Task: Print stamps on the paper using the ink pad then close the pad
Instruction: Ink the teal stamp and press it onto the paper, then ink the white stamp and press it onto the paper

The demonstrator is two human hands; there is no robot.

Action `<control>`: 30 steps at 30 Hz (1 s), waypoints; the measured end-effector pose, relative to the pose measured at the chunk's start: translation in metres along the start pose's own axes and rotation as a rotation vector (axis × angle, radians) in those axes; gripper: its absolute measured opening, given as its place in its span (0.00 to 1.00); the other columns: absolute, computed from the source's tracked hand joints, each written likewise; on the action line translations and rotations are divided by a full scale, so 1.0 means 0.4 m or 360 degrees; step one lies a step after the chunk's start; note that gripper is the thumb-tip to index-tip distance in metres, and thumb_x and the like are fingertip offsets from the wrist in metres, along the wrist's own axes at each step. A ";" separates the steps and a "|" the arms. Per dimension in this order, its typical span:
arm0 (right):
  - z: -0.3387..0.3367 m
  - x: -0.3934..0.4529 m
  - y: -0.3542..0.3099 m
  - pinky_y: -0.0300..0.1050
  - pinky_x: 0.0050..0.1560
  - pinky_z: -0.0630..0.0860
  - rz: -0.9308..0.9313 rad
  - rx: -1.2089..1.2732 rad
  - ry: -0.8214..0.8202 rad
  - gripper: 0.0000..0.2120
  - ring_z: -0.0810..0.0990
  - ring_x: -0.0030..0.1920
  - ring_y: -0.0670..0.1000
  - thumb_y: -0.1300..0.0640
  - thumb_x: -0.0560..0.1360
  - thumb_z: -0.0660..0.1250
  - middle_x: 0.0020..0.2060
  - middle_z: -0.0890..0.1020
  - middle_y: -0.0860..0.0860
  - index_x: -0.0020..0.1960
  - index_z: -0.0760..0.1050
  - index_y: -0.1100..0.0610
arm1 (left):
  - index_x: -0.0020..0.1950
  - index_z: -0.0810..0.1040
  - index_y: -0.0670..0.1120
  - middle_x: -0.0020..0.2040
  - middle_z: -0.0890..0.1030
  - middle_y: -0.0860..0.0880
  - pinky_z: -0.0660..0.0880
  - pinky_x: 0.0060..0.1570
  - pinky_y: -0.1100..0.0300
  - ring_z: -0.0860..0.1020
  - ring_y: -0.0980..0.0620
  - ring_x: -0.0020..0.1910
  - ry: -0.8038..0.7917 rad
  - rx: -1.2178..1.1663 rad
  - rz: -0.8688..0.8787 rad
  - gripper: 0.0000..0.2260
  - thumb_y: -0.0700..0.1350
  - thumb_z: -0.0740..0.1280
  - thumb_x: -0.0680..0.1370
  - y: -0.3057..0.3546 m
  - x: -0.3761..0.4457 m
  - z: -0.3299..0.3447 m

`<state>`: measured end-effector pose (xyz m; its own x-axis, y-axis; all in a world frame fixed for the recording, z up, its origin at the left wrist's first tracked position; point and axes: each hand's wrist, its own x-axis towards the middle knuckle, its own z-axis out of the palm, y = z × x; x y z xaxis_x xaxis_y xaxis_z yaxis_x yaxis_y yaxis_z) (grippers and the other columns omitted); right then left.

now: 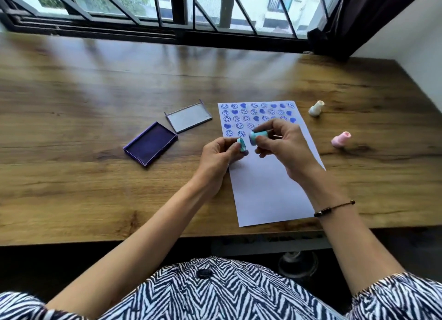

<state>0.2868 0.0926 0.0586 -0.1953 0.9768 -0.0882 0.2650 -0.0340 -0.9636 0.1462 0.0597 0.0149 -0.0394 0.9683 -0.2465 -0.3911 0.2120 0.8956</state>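
Note:
A white sheet of paper [267, 190] lies on the wooden table, its top part covered with rows of blue smiley and heart prints. Above the paper my right hand [279, 145] holds a teal stamp [258, 136] lying sideways. My left hand [220, 157] pinches the stamp's small teal cap [241, 144], a short gap away from the stamp's end. To the left, the purple ink pad [150, 146] lies open, and its loose grey lid [189, 119] rests just behind it.
A white stamp [316, 108] and a pink stamp [340, 140] lie on the table right of the paper. The wooden table [95, 92] runs to a barred window at the back; its front edge is near my body.

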 end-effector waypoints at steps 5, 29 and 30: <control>0.004 -0.016 0.002 0.39 0.31 0.77 -0.0056 -0.0175 0.0012 0.06 0.79 0.28 0.45 0.67 0.70 0.69 0.34 0.79 0.54 0.43 0.77 0.57 | 0.49 0.75 0.40 0.42 0.79 0.45 0.78 0.44 0.64 0.80 0.50 0.41 -0.0133 0.0014 0.0038 0.05 0.37 0.63 0.75 0.010 -0.016 0.014; -0.259 0.139 -0.005 0.51 0.50 0.70 -0.0060 -0.1819 0.0629 0.08 0.74 0.53 0.61 0.62 0.71 0.62 0.48 0.82 0.60 0.47 0.78 0.56 | 0.39 0.77 0.44 0.38 0.78 0.47 0.74 0.55 0.54 0.76 0.50 0.40 -0.0165 0.0304 0.0002 0.09 0.43 0.61 0.77 0.020 0.109 0.228; -0.278 0.155 0.004 0.53 0.52 0.69 0.0027 -0.1990 0.0592 0.08 0.73 0.55 0.61 0.62 0.72 0.60 0.49 0.82 0.60 0.46 0.78 0.55 | 0.39 0.77 0.44 0.38 0.78 0.47 0.74 0.55 0.54 0.76 0.50 0.39 -0.0168 0.0284 -0.0013 0.09 0.43 0.61 0.77 0.021 0.116 0.234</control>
<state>0.3801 0.1765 0.0795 0.0348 0.9848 0.1704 0.9979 -0.0250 -0.0597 0.2272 0.1186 0.0459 0.0636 0.9729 -0.2222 -0.2214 0.2308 0.9475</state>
